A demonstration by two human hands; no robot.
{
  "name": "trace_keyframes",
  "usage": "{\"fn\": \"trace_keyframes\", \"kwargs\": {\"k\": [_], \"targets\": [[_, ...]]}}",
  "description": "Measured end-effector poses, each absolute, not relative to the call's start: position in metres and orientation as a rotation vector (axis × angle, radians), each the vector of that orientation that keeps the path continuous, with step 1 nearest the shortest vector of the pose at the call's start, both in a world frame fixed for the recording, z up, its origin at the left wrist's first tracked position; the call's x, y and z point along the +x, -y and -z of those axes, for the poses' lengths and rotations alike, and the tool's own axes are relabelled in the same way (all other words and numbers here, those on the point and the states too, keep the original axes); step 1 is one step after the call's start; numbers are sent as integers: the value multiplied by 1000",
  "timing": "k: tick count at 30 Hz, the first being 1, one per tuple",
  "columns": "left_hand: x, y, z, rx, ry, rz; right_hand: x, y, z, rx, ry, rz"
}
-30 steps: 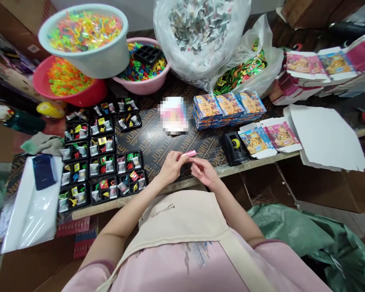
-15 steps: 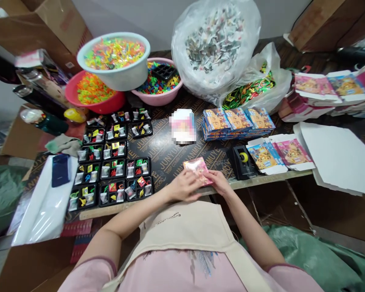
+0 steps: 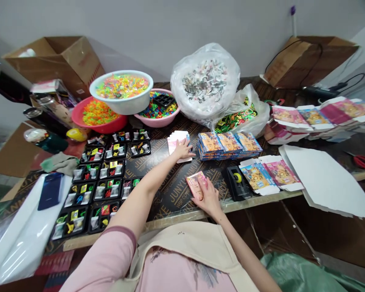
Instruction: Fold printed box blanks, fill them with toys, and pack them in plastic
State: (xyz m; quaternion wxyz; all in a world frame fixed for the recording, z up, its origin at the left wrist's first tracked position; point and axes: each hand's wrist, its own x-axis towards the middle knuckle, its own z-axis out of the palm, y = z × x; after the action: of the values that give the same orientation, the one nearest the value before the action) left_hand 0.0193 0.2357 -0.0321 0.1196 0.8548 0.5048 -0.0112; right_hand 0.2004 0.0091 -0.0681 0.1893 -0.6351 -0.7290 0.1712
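Note:
My left hand [image 3: 183, 150] reaches forward with its fingers spread over a small stack of printed cards [image 3: 174, 142] on the dark table. Near the front edge, my right hand [image 3: 209, 196] is closed round a pink box [image 3: 194, 183] that rests on the table. Behind it stand piles of blue boxes [image 3: 210, 142]. Black trays [image 3: 111, 168] holding small wrapped pieces and coloured toys stand in rows at the left; my left arm covers part of them.
Basins [image 3: 126, 106] of small toys and a plastic bag [image 3: 205, 87] of wrapped packets stand at the back. A black tape dispenser [image 3: 237, 184], flat boxes [image 3: 257, 178], white sheets [image 3: 325, 178] and red scissors [image 3: 362, 161] lie right; a phone [image 3: 50, 190] lies left.
My left hand has left the pink box and moved forward to the card stack. My right hand now grips the box from above. The view has tilted up.

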Motion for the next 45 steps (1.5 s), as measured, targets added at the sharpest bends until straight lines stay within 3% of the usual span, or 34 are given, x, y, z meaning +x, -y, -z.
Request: {"fn": "trace_keyframes", "kwargs": {"k": [4, 9, 14, 18, 23, 27, 31, 35, 45], "targets": [[-1, -224, 43, 2450, -1544, -81, 194, -25, 65, -1684, 1967, -516], [-30, -197, 44, 2309, -1652, -162, 159, -103, 57, -1475, 1784, -582], [-47, -166, 38, 1710, -2242, -509, 114, -175, 65, -1768, 1666, -585], [-57, -147, 34, 1487, -2302, -581, 103, -177, 74, -1868, 1813, -460], [-63, -145, 19, 1433, -2246, -825, 106, -151, 66, -1662, 1967, -379], [-68, -131, 0, 1204, -1957, -1212, 113, -135, 42, -1347, 1945, -491], [-64, -82, -15, 1250, -1432, -1236, 119, -116, 12, -1092, 1871, -678], [-52, -30, -19, 1272, -1265, -1271, 124, -90, -8, -1039, 1843, -839], [-32, 14, 4, 600, -746, -903, 147, -55, -23, -907, 1740, -1281]]}}
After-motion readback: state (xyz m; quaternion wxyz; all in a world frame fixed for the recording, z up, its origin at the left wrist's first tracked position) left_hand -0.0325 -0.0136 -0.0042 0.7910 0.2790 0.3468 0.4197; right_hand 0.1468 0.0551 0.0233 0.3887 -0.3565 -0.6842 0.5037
